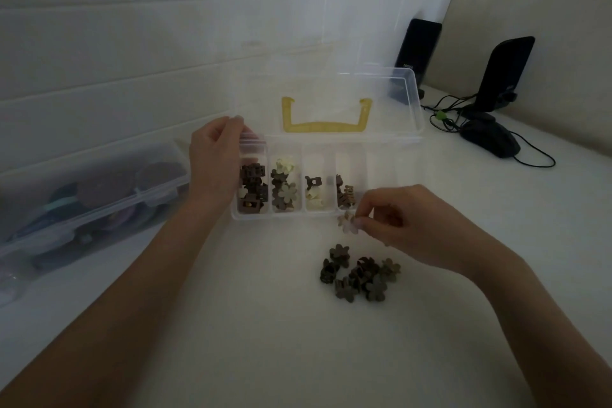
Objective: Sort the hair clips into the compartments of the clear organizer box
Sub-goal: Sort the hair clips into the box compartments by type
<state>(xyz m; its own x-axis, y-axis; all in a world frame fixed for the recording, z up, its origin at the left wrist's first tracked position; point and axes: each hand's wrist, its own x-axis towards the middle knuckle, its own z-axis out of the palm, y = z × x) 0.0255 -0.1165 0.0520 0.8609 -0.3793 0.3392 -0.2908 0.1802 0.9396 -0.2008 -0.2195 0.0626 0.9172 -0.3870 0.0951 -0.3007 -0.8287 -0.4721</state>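
The clear organizer box (284, 216) stands open on the white table, its lid with a yellow handle (326, 124) tilted back. Four of its compartments hold small clips: dark brown on the left, then brown and cream flowers, cream and brown ones, and brown ones. My left hand (215, 159) grips the box's far left corner. My right hand (407, 225) pinches a pale flower-shaped clip (347, 222) just in front of the box's front edge. A pile of brown flower clips (359, 273) lies on the table below that hand.
A second clear box (92, 195) with larger dark items lies at the left. Two black speakers (418, 46) (503, 73), a black mouse (490, 137) and cables sit at the back right. A tiled wall rises behind the table.
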